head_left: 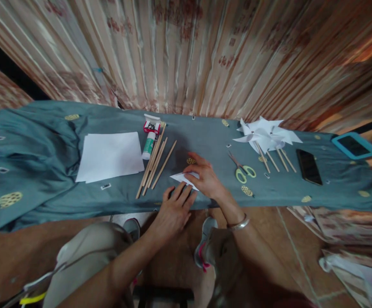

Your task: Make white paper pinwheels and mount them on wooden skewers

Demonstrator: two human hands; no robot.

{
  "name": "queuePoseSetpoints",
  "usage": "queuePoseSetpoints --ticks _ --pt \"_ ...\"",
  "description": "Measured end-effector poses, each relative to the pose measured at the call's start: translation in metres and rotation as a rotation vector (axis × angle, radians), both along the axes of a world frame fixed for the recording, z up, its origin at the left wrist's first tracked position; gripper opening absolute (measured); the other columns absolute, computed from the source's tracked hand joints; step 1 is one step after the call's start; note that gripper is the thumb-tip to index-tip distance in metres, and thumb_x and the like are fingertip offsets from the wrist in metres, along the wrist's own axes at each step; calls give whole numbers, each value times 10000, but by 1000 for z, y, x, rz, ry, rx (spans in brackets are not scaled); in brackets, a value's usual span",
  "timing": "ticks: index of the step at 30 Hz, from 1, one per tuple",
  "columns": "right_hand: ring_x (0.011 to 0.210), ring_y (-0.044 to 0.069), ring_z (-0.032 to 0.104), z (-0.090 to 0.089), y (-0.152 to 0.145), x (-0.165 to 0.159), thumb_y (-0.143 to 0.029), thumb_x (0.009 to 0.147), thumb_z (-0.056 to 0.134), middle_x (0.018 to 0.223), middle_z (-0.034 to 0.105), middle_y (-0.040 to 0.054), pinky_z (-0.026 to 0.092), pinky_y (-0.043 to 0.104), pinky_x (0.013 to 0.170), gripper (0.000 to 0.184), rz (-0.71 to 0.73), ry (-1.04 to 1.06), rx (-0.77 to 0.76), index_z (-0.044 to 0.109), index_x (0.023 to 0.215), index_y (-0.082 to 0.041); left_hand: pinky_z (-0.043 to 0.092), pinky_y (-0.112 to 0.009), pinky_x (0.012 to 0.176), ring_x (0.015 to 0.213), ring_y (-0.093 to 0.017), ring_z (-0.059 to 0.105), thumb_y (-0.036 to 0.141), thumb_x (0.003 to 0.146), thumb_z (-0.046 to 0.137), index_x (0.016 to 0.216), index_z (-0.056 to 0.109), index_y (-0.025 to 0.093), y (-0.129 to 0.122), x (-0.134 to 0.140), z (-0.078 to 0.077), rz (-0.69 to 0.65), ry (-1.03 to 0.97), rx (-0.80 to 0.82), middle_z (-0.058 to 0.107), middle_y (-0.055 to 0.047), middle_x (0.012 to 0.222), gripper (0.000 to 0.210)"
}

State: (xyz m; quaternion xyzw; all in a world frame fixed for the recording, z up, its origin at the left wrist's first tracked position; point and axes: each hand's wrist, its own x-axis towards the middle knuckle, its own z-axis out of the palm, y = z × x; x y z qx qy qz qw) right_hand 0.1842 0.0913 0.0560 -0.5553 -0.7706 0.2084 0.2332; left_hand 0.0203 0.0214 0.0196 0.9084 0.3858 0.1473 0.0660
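A small folded piece of white paper with a pointed left end lies on the cloth in front of me, partly covered by my hands. My left hand rests at its near edge, fingers stretched out and touching the paper. From the right, my right hand is closed over the paper with thumb and bent fingers; what lies under them is hidden. Several wooden sticks are just left of my hands. To the right are scissors with green handles, lying with their blades slightly apart.
A stack of white paper lies at the left. Beyond the sticks are a glue stick and an opened small red box. At the right are paper pinwheels, a black phone and a blue-framed device. A curtain hangs behind.
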Motion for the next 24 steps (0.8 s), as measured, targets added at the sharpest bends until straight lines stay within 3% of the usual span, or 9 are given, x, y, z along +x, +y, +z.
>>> queuePoseSetpoints --ticks 24 --pt "1339 282 471 -6 6 -12 -198 862 579 1455 509 114 316 514 1086 160 33 -51 -55 733 904 -215 271 -494 1065 1332 -288 438 196 895 537 1334 475 134 -1 -13 6 21 -115 -44 569 -153 1382 447"
